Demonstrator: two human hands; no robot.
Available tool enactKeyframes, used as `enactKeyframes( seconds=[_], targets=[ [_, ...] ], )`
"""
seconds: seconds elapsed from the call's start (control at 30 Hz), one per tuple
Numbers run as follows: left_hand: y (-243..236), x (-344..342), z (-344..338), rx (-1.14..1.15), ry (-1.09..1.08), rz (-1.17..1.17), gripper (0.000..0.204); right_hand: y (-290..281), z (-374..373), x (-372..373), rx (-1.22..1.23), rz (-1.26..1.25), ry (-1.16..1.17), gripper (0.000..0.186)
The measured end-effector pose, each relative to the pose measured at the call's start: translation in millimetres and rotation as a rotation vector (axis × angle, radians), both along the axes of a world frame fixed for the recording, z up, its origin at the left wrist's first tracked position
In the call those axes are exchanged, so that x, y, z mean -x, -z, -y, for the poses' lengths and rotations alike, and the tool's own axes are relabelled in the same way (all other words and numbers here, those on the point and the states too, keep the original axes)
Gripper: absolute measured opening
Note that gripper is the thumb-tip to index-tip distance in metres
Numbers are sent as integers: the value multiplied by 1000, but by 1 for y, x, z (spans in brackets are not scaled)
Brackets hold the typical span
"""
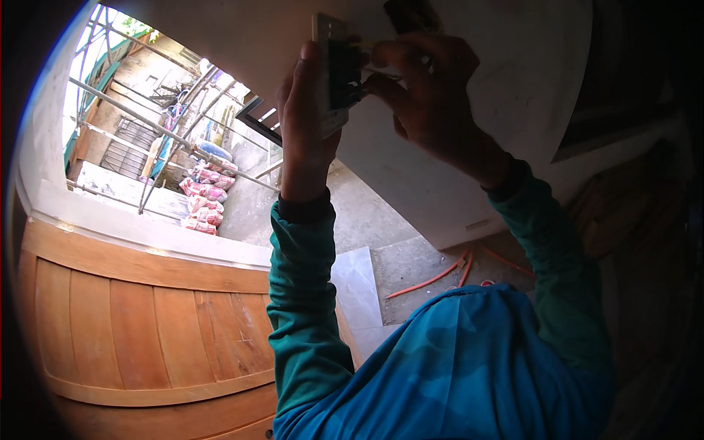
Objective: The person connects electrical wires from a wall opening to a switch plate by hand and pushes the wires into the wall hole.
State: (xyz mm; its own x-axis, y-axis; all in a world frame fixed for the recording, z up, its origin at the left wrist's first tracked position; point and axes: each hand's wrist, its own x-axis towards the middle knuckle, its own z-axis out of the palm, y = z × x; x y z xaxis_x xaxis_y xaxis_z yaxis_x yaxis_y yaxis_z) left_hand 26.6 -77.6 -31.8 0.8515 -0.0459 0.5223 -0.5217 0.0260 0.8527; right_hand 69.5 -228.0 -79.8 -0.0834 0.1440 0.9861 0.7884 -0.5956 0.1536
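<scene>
Up near the wall, my left hand (299, 110) grips a light-coloured electrical wall plate (320, 88) by its edge, thumb along the near side. Dark modules (342, 77) sit on the plate's right-hand face. My right hand (433, 92) is closed, its thumb and fingertips pinching at those modules. What lies between the right fingertips is too dark to make out; it may be a thin wire. Just above the right hand, a dark rectangular opening (413, 16) shows in the white wall (455, 169).
An orange-brown wooden panelled door (147, 323) stands at the lower left. Beyond the doorway are scaffold poles (139, 114) and stacked red-and-white sacks (204, 194). Orange conduit (433, 281) lies on the concrete floor (400, 301), beside a pale tile (356, 279).
</scene>
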Motion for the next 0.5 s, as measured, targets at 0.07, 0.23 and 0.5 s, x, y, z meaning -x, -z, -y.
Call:
enactKeyframes(
  seconds=[0.07,0.23,0.5],
  targets=[
    [3,-4,-2,59,107,-11,50,3,-2,-1,1,3,34,18],
    [10,-5,2,53,63,4,48,7,-3,-4,8,-13,10,17],
    [13,-10,-7,-41,55,53,49,11,6,-17,7,-23,-101,23]
  ],
)
